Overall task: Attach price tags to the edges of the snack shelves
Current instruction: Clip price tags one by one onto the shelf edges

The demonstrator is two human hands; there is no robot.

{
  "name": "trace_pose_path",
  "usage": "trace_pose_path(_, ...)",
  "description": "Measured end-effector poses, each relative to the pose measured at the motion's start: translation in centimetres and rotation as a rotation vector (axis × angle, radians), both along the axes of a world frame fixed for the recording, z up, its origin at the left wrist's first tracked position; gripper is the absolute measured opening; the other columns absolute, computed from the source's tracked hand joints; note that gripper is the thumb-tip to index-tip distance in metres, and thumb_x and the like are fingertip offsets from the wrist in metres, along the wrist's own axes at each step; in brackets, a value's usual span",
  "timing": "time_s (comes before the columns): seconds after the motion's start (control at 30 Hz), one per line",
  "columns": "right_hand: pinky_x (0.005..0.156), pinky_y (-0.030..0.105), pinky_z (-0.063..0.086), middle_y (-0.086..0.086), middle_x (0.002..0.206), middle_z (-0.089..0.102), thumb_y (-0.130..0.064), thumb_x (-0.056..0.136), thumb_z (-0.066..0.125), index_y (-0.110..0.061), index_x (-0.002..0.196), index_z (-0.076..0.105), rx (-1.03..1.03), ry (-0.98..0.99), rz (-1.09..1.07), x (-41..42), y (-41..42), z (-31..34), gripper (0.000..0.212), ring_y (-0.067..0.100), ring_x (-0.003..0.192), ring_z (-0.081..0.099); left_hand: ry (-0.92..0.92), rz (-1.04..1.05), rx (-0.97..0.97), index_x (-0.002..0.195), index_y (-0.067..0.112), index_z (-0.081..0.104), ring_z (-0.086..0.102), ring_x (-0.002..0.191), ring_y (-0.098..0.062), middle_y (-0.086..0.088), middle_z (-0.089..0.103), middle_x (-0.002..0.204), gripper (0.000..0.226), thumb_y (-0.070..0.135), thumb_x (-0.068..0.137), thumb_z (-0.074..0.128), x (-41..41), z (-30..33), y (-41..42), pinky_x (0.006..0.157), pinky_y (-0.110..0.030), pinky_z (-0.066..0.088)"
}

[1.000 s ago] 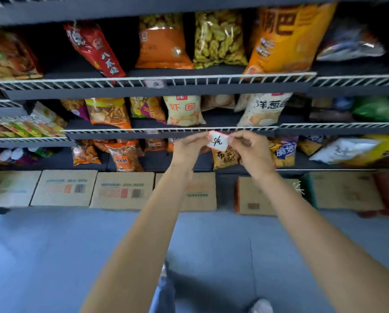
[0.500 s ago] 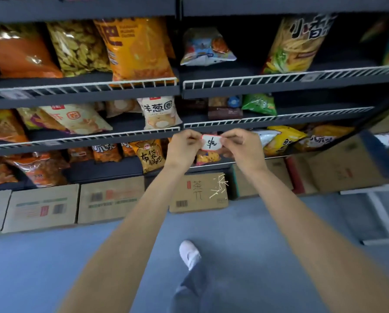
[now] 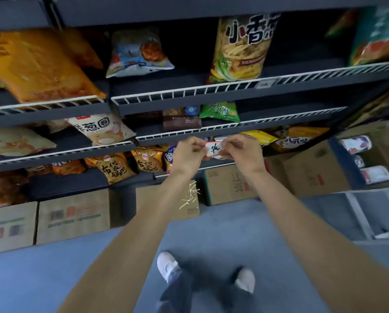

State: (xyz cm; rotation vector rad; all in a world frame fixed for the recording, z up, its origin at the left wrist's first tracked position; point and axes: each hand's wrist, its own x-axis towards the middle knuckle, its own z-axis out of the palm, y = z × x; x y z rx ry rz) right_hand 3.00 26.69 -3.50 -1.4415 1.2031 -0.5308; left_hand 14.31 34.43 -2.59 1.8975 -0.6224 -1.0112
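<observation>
The tag [image 3: 214,150] is a small white card with a red border and a dark handwritten mark. The left hand [image 3: 190,154] pinches its left end and the right hand [image 3: 243,152] its right end, fingers curled. It sits just below the wire front edge of a shelf [image 3: 234,127]; whether it touches the edge is hard to tell. Since half a second ago the grip is unchanged, while the view has swung right along the shelves.

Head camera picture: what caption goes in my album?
Both hands, left and right, pinch a price tag before snack shelves.
</observation>
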Motion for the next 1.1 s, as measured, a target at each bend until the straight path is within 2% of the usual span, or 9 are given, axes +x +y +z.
trace_pose_path(0.17, 0.055, 0.011, 0.051, 0.008, 0.079, 0.066, -0.003, 0.088, 0.061, -0.002, 0.095, 0.066, -0.183, 0.146, 0.202, -4.1, -5.5, -1.5, 0.009, 0.01, 0.061, 0.064, -0.034, 0.007, 0.038, 0.092, 0.015, 0.059, 0.067, 0.089, -0.024, -0.012, 0.069, 0.101, 0.01, 0.006, 0.088, 0.058, -4.0, -2.2, -5.1, 0.083, -0.034, 0.053)
trace_pose_path(0.37, 0.067, 0.031, 0.054, 0.012, 0.091, 0.072, -0.011, 0.087, 0.063, -0.007, 0.088, 0.066, -0.366, 0.359, 0.415, -8.1, -13.0, -5.7, 0.005, 0.018, 0.079, 0.068, -0.028, 0.127, 0.085, 0.092, 0.014, 0.063, 0.066, 0.091, -0.019, -0.008, 0.07, 0.099, 0.015, 0.004, 0.088, 0.053, -7.9, -7.0, -11.5, 0.088, -0.033, 0.052)
trace_pose_path(0.53, 0.069, 0.021, 0.046, 0.005, 0.085, 0.068, -0.01, 0.089, 0.06, -0.006, 0.087, 0.066, -0.478, 0.419, 0.394, -10.1, -18.2, -10.0, 0.008, 0.012, 0.076, 0.061, 0.062, 0.136, 0.143, 0.115, 0.001, 0.06, 0.06, 0.112, -0.023, -0.012, 0.066, 0.114, 0.032, -0.008, 0.087, 0.048, -9.1, -13.8, -16.5, 0.102, -0.033, 0.045)
trace_pose_path(0.63, 0.073, 0.028, 0.051, 0.008, 0.086, 0.07, -0.01, 0.09, 0.059, -0.006, 0.087, 0.066, -0.56, 0.436, 0.38, -10.8, -20.8, -13.2, 0.008, 0.018, 0.078, 0.065, 0.109, 0.143, 0.14, 0.129, -0.002, 0.05, 0.051, 0.124, -0.027, -0.016, 0.056, 0.129, 0.046, -0.015, 0.085, 0.043, -9.5, -16.7, -19.2, 0.107, -0.032, 0.039)
trace_pose_path(0.83, 0.073, 0.026, 0.052, 0.007, 0.083, 0.069, -0.01, 0.09, 0.059, -0.005, 0.087, 0.065, -0.641, 0.333, 0.309, -10.7, -24.3, -16.9, 0.008, 0.016, 0.077, 0.065, 0.066, 0.101, 0.123, 0.147, 0.016, 0.022, 0.043, 0.129, -0.024, -0.007, 0.037, 0.147, 0.069, -0.012, 0.088, 0.041, -10.9, -19.8, -22.6, 0.084, -0.02, 0.035)
trace_pose_path(0.9, 0.072, 0.022, 0.051, 0.005, 0.083, 0.069, -0.009, 0.089, 0.06, -0.004, 0.087, 0.066, -0.649, 0.295, 0.32, -10.5, -24.7, -17.6, 0.008, 0.013, 0.076, 0.064, 0.069, 0.132, 0.084, 0.149, 0.02, 0.015, 0.054, 0.105, -0.009, -0.003, 0.032, 0.15, 0.076, -0.013, 0.087, 0.041, -11.8, -20.5, -22.9, 0.073, -0.004, 0.037)
trace_pose_path(0.97, 0.071, 0.02, 0.051, 0.005, 0.083, 0.069, -0.009, 0.089, 0.06, -0.004, 0.087, 0.066, -0.651, 0.268, 0.319, -10.3, -24.8, -18.2, 0.008, 0.012, 0.076, 0.064, 0.065, 0.141, 0.034, 0.149, 0.02, 0.013, 0.043, 0.074, 0.007, -0.003, 0.029, 0.152, 0.079, -0.016, 0.084, 0.041, -12.4, -21.1, -23.2, 0.054, 0.006, 0.034)
trace_pose_path(1.0, 0.071, 0.02, 0.051, 0.005, 0.083, 0.069, -0.009, 0.089, 0.06, -0.004, 0.087, 0.066, -0.65, 0.254, 0.317, -10.3, -24.9, -18.5, 0.008, 0.012, 0.076, 0.064, 0.056, 0.147, 0.016, 0.149, 0.02, 0.012, 0.041, 0.073, 0.006, -0.003, 0.029, 0.152, 0.08, -0.016, 0.084, 0.04, -12.5, -21.3, -23.2, 0.051, 0.006, 0.034)
trace_pose_path(1.1, 0.07, 0.017, 0.049, 0.005, 0.083, 0.069, -0.01, 0.09, 0.059, -0.004, 0.088, 0.066, -0.651, 0.234, 0.309, -10.2, -25.2, -18.7, 0.01, 0.009, 0.075, 0.062, 0.026, 0.173, -0.004, 0.15, 0.02, 0.011, 0.05, 0.108, -0.006, -0.001, 0.029, 0.152, 0.082, -0.017, 0.083, 0.04, -12.6, -21.5, -23.3, 0.06, 0.0, 0.037)
